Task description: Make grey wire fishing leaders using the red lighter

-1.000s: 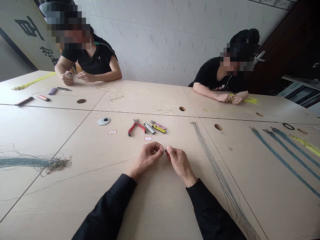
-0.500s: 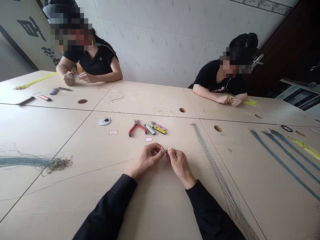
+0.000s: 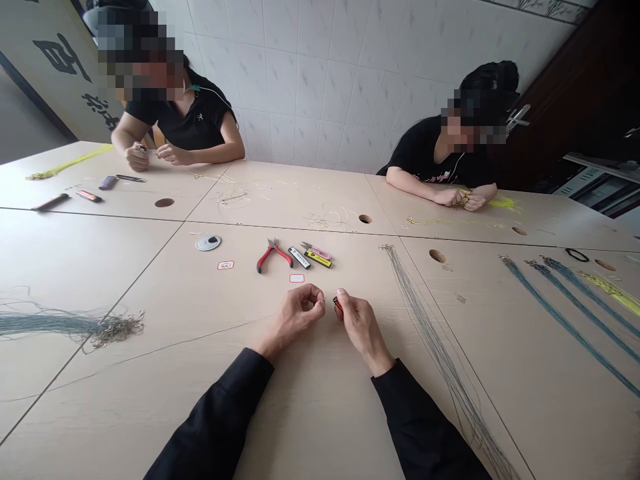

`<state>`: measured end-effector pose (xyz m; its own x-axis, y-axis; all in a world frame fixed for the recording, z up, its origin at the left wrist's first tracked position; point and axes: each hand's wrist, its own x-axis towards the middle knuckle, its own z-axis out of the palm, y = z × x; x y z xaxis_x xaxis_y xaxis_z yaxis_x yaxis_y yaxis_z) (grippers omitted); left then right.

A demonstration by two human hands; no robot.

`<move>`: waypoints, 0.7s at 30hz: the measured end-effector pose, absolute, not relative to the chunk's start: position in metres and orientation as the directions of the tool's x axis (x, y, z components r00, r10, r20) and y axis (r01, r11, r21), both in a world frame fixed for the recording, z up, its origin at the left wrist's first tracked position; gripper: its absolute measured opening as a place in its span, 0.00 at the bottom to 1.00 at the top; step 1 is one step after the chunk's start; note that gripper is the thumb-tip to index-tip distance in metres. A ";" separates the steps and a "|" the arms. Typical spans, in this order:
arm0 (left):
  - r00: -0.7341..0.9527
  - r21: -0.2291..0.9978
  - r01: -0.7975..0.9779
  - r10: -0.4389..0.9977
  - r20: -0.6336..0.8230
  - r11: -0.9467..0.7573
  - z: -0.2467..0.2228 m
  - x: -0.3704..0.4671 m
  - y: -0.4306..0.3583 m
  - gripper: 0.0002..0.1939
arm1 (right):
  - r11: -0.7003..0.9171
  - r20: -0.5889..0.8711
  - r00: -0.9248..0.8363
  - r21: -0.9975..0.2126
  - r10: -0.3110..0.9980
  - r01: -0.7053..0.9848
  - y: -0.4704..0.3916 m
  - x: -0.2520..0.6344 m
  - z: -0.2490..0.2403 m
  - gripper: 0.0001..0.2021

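My left hand (image 3: 299, 313) is closed in a pinch, thumb against forefinger, on a thin grey cord (image 3: 200, 337) that trails away to the left across the table. A tiny end of it shows at the fingertips. In my right hand (image 3: 361, 328) is a small red lighter (image 3: 339, 305), its dark top pointing up and left, thumb near that top. A small gap separates the lighter from the left fingertips. No flame can be made out. Beyond both hands lie red-handled pliers (image 3: 275, 255), a white-labelled lighter (image 3: 299, 258) and a yellow one (image 3: 319, 259) beside pink thread snips (image 3: 320, 251).
Grey cords (image 3: 425, 320) run along my right side; blue-grey cords with metal clasps (image 3: 117, 330) lie left. More blue bundles (image 3: 560, 313) are farther right. A round metal disc (image 3: 208, 243) and table holes (image 3: 437, 256) are ahead. Two people (image 3: 185, 127) work across the table.
The lighter in my right hand has drawn slightly away from the left fingertips, and my right thumb has lifted. My left hand keeps its pinch, almost in place.
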<state>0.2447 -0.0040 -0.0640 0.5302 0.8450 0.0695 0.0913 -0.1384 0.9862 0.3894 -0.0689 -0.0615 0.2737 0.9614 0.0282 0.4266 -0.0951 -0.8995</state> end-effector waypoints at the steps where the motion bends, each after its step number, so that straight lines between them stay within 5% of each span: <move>1: 0.531 0.986 0.092 0.844 0.073 -0.143 -0.064 0.245 -0.004 0.03 | -0.096 0.025 0.270 -0.899 0.962 0.427 -0.069 0.390 -0.062 0.26; 21: 0.545 0.993 0.036 0.835 0.075 -0.113 -0.067 0.245 -0.004 0.06 | -0.110 0.017 0.237 -0.852 0.971 0.513 -0.069 0.388 -0.060 0.26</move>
